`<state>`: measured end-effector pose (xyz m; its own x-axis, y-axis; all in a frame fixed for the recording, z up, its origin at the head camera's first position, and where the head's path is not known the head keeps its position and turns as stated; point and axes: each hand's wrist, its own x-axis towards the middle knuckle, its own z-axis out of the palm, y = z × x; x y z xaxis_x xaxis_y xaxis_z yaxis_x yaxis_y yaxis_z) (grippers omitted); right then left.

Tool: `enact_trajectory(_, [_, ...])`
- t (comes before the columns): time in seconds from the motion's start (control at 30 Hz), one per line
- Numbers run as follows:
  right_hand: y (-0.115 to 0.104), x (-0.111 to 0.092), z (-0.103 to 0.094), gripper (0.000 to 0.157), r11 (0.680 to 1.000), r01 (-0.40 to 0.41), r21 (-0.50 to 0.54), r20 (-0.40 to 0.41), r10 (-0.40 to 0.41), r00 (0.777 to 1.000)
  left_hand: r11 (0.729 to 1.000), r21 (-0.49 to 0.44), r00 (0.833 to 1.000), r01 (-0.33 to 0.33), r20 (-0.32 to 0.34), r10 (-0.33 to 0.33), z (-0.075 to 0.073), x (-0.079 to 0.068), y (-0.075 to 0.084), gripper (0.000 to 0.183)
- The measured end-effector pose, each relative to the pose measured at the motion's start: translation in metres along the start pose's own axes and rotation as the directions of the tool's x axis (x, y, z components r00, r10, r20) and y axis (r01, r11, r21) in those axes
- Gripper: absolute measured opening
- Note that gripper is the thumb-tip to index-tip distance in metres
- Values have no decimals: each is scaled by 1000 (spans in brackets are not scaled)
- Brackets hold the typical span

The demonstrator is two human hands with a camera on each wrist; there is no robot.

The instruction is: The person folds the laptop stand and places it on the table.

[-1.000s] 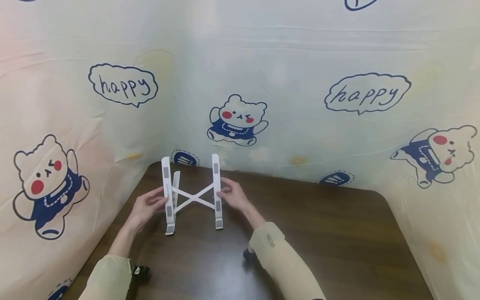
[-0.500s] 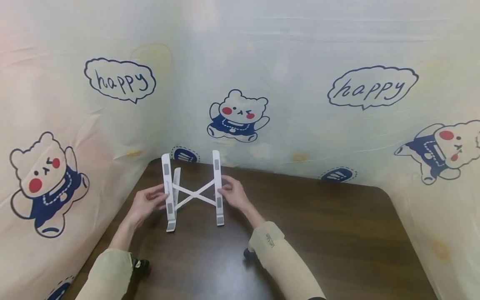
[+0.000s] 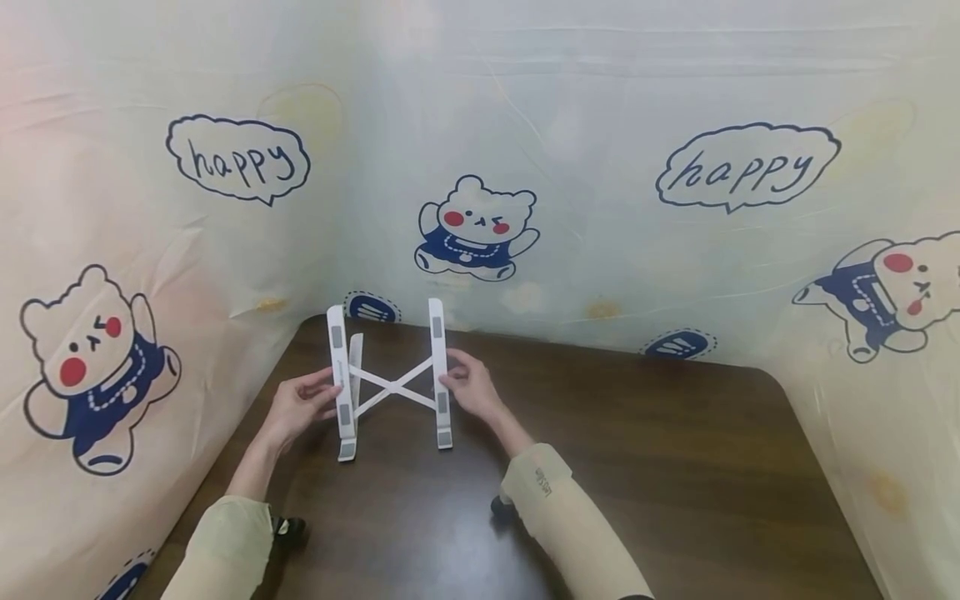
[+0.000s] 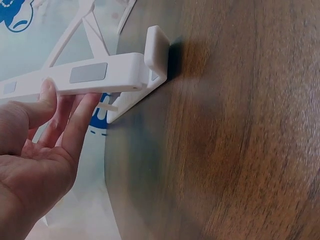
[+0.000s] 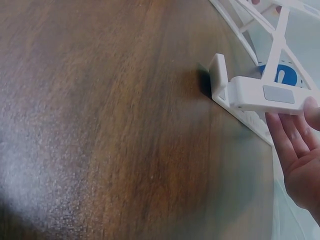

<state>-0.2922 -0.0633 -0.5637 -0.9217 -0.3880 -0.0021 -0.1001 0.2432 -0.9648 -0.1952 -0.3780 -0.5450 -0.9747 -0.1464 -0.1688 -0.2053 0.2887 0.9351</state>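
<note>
A white folding laptop stand (image 3: 393,387) stands unfolded on the table, its two long side arms joined by an X-shaped brace. Grey pads line the arms, and each front end has an upturned lip. My left hand (image 3: 298,407) grips the left arm, with the thumb on its face and the fingers behind, as the left wrist view shows on the white bar (image 4: 107,74). Opposite it, my right hand (image 3: 474,385) holds the right arm of the stand (image 5: 250,95) between thumb and fingers. Some fingertips are hidden behind the arms.
The dark brown wooden table (image 3: 600,467) has rounded far corners. A pale curtain (image 3: 600,250) printed with bears and "happy" bubbles surrounds its back and sides. A black wrist device (image 3: 288,532) sits under the left cuff.
The head view has tilted and shifted slightly. Both hands keep their hold on the stand, which looks the same in shape and place.
</note>
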Motion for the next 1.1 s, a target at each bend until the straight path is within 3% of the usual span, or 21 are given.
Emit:
enact_trajectory(0.57, [1, -13, -10, 52, 1000, 4, 25, -6, -4, 1000, 1000, -27, 999, -2, -32, 1, 16, -6, 2, 55])
enact_trajectory(1.1, [3, -20, -16, 47, 997, 4, 77, 1, -4, 1000, 1000, -12, 1000, -3, -23, 3, 24, -7, 5, 54])
